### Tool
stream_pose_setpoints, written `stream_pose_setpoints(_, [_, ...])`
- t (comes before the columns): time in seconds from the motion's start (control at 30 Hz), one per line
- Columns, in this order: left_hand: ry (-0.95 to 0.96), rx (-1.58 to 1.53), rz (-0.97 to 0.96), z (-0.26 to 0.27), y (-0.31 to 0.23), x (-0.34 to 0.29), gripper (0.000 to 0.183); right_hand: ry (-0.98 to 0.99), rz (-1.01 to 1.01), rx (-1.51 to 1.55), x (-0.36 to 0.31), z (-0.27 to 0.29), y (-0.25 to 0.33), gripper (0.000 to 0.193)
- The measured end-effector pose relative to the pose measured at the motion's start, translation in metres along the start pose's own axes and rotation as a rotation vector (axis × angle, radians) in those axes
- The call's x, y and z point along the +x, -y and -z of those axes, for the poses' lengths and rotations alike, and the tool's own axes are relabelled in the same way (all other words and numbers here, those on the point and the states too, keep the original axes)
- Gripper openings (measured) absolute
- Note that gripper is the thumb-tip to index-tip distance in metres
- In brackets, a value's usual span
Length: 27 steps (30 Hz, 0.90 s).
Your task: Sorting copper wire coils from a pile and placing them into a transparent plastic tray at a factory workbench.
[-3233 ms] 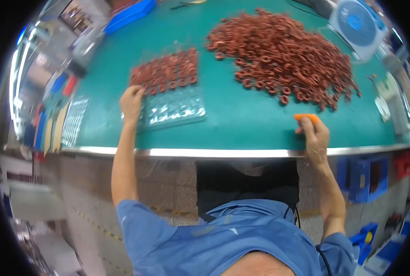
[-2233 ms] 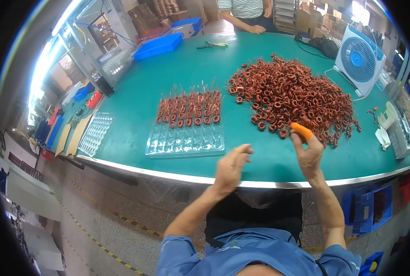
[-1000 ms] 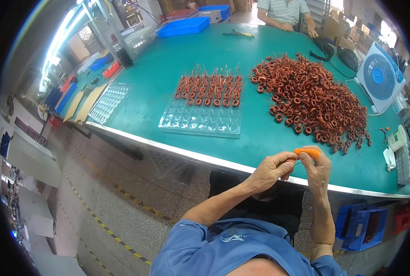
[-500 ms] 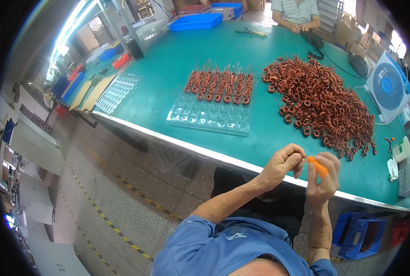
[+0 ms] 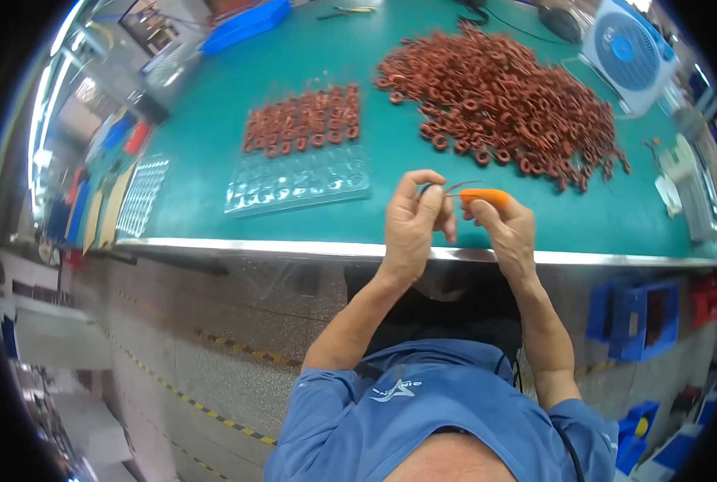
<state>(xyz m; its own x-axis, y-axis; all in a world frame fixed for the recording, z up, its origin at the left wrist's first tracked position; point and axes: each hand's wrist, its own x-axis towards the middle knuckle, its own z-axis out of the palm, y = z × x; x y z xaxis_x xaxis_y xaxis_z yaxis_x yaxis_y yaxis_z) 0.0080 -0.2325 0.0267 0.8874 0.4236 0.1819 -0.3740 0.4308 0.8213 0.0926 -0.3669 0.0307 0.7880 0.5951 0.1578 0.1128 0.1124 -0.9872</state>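
Observation:
My right hand (image 5: 513,234) is closed round the orange handle (image 5: 485,195) of a small tool whose thin metal shaft points left toward my left fingers. My left hand (image 5: 411,229) pinches a small piece with reddish copper wire ends (image 5: 465,185) sticking out to the right. It looks like one of the wire-wound ring coils, mostly hidden by the fingers. Both hands are over the table's front edge. Beyond the left one, a clear plastic tray (image 5: 294,186) has rows of copper-red ring coils (image 5: 310,120) in its far part, with bare pockets in its near part.
A large heap of ring coils (image 5: 503,104) covers the table's right half. A blue-and-white fan (image 5: 628,52) stands behind it. Another clear tray (image 5: 143,193) lies at far left, near a blue bin (image 5: 246,24). Pliers (image 5: 346,12) lie at the back. Blue crates (image 5: 644,321) stand below right.
The view has tilted down and turned, so the table sits higher in the picture. The orange tool has swung from steeply slanted to nearly level, its shaft still at my left fingers.

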Motion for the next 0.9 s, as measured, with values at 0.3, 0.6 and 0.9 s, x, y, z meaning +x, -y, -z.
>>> stream_pose_setpoints(0.3, [0.211, 0.415, -0.032, -0.011, 0.000, -0.005, 0.020, -0.084, 0.160, -0.163, -0.006, 0.004, -0.008, 0.026])
stream_pose_setpoints(0.6, [0.220, 0.437, 0.062, 0.008, 0.001, -0.022, 0.021, -0.080, -0.013, -0.125, -0.018, 0.007, 0.008, 0.027])
stream_pose_setpoints(0.9, [0.435, 0.458, 0.269, 0.018, 0.004, -0.026, 0.042, 0.042, -0.088, 0.085, -0.017, 0.016, -0.006, 0.025])
